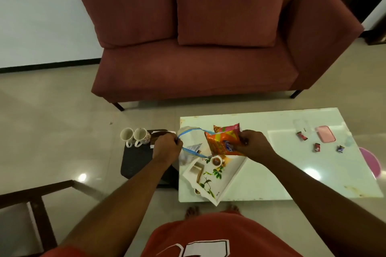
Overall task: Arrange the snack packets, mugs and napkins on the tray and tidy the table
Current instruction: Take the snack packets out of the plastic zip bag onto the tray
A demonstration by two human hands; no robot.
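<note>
My left hand [167, 145] grips the blue-rimmed mouth of a clear plastic bag [189, 148] above the table's left edge. My right hand [251, 143] holds an orange snack packet [223, 141] beside the bag's opening. Under both lies a white tray [231, 181] with a leaf and teacup print, set at an angle near the table's front left corner. Two white mugs [134, 136] stand side by side on a dark stool [135, 160] to the left. White napkins [165, 132] lie just behind my left hand on that stool.
The white table [292, 173] carries three small candy wrappers [316, 147], a pink phone-like case [325, 136] and a clear case [301, 126] at the right. A pink round object [369, 160] sits past the right edge. A maroon sofa [198, 64] stands behind; a dark wooden frame [31, 198] at lower left.
</note>
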